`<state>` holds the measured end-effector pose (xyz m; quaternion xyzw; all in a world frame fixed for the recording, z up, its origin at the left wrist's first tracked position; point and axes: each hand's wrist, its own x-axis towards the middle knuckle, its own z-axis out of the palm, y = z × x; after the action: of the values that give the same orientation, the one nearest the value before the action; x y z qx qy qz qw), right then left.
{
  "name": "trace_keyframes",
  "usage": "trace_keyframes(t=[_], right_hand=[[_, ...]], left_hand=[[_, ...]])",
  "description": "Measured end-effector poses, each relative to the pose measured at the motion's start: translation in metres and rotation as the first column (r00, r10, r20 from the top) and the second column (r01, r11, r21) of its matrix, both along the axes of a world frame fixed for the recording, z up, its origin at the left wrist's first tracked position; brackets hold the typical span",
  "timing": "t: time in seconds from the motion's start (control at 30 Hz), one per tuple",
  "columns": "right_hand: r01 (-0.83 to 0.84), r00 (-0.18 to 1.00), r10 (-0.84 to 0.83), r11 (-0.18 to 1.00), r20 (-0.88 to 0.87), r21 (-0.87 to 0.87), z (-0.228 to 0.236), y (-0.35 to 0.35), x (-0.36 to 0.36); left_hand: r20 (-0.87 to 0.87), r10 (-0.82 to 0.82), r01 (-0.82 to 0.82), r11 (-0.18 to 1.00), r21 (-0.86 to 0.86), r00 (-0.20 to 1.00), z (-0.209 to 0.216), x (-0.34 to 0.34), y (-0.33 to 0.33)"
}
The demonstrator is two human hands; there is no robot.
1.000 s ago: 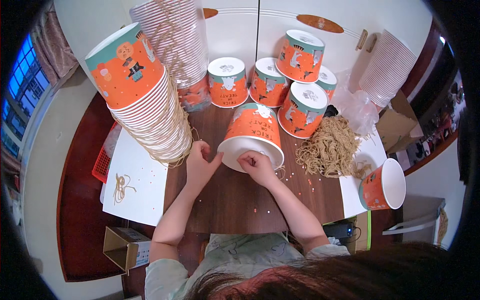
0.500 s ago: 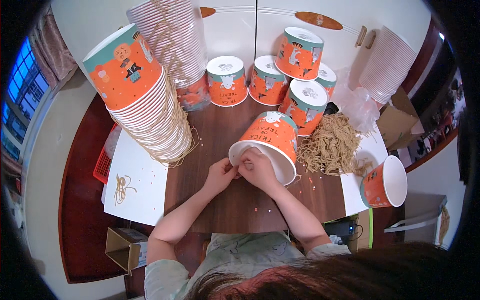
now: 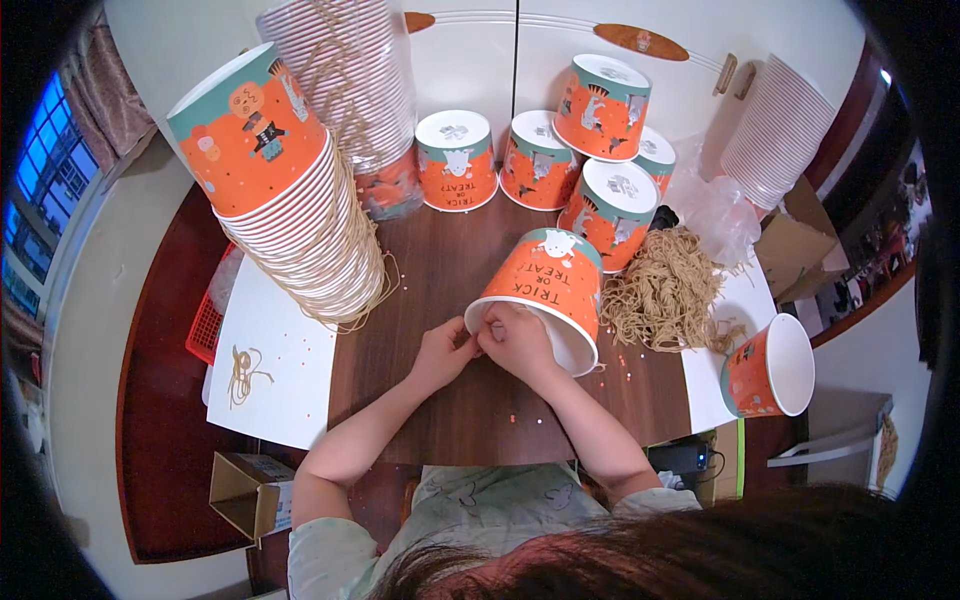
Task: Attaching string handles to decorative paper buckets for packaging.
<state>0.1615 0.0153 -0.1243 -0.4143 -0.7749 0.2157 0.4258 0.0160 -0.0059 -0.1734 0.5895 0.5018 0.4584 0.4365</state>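
L hand & R hand bunched at L rim of orange bucket; what's gripped, can't tell. Bucket's tipped, mid-tabletop, back from front edge. Prob. fingertip rim work; calls for steady bucket.

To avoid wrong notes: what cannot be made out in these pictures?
Head view:
Whether left hand and right hand hold anything: the hands hide it.
Bottom inside the tilted bucket: hidden by its wall.
Lower side of half-covered overturned bucket: behind nearer bucket.
Tabletop specks: too small to identify.
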Motion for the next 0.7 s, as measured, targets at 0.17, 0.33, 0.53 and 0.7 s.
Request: trace_keyframes(t=[0.17,0.33,0.53,0.7], right_hand=[[-0.008,1.0,0.008,1.0,-0.009,0.024,0.001,-0.001,0.0],[-0.006,1.0,0.006,0.999,0.004,0.037,0.0,-0.001,0.0],[-0.03,0.999,0.029,0.999,0.039,0.025,-0.005,0.002,0.001],[-0.05,0.995,0.05,0.999,0.083,0.004,-0.006,0.002,0.002]], left_hand=[[-0.072,0.011,-0.009,0.999,0.032,0.997,0.004,0.001,-0.001],[-0.054,0.013,-0.013,1.0,-0.006,0.998,0.008,0.002,-0.002],[-0.193,0.029,-0.015,0.997,0.076,0.981,0.017,0.004,-0.007],[-0.295,0.014,0.024,0.992,0.123,0.955,0.024,0.005,-0.011]])
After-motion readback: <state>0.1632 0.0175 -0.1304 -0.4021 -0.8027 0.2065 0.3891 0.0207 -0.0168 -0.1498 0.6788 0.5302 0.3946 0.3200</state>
